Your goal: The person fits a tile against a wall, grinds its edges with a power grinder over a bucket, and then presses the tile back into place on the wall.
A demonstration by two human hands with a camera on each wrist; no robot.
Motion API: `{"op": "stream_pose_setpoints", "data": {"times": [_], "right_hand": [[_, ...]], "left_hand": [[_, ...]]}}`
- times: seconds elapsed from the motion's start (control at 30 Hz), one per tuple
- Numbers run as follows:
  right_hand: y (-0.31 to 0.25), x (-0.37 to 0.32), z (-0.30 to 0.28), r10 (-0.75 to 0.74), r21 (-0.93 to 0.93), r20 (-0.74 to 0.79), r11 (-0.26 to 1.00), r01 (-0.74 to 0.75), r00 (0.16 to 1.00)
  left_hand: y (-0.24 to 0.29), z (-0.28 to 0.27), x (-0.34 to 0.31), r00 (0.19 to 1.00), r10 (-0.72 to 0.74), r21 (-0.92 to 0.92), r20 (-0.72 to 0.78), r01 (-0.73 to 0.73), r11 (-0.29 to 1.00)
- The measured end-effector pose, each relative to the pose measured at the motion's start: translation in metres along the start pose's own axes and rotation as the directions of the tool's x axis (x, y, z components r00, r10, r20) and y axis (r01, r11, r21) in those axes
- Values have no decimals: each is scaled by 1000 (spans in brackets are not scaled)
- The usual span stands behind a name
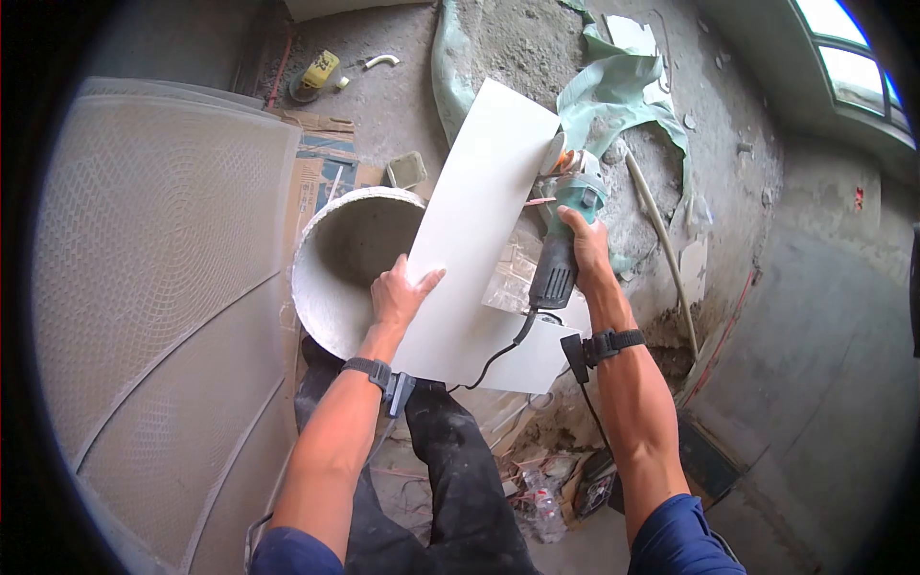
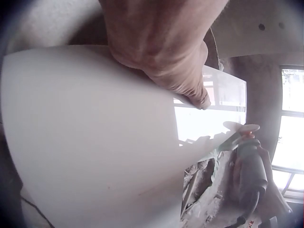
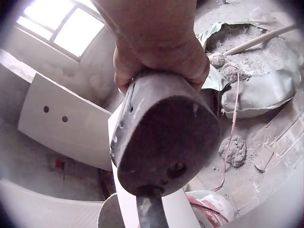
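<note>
White tile (image 1: 479,216): left hand (image 1: 394,295) pinches its left edge, thumb (image 1: 431,280) on top.
Grinder (image 1: 554,271): right hand (image 1: 590,241) wraps round it, disc (image 1: 553,154) near the tile's far-right corner.

One left hand (image 1: 395,299), one right hand (image 1: 591,247): two in total. Blue sleeves (image 1: 685,539): two. Black wrist straps (image 1: 628,339): two. White panel (image 1: 470,211): one. Angle grinder (image 1: 556,264), near the white panel's upper right corner: one. Round tub (image 1: 305,287): one. Yellow container (image 1: 321,69): one. Small square container (image 1: 407,171): one. Curved white pipe (image 1: 381,60): one. Long pole (image 1: 661,238): one.
</note>
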State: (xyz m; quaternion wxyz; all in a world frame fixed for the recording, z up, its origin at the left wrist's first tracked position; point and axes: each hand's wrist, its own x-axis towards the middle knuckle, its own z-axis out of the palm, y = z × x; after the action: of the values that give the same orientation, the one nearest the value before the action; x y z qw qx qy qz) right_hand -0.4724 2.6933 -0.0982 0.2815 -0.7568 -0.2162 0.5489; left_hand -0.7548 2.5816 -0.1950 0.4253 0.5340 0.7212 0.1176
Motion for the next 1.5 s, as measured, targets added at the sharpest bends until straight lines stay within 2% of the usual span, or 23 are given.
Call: {"op": "stream_pose_setpoints", "data": {"times": [0.17,0.3,0.47,0.7,0.77,1.0,1.5], "right_hand": [[-5,7,-1,-53,-16,25,998,54,998],[-13,12,1,-48,-13,27,999,48,998],[-16,20,0,-44,-41,-43,998,42,998],[-23,26,-3,-39,-28,-30,999,38,999],[-22,30,-5,-89,-84,-10,993,88,996],[-18,37,-6,-36,-21,-17,999,36,999],[-12,47,-13,-65,-103,25,992,67,998]], "left_hand": [[4,-4,-2,1000,10,-51,-6,-11,999],[-4,1,-2,1000,11,-42,-2,-11,999],[-10,6,-1,999,44,-2,-12,-44,999],[-4,-1,0,999,38,-15,26,-37,999],[-5,-1,-1,999,36,-26,36,-35,999],[-7,2,-2,999,48,24,-5,-48,999],[1,-4,-2,999,24,19,30,-24,1000]]}}
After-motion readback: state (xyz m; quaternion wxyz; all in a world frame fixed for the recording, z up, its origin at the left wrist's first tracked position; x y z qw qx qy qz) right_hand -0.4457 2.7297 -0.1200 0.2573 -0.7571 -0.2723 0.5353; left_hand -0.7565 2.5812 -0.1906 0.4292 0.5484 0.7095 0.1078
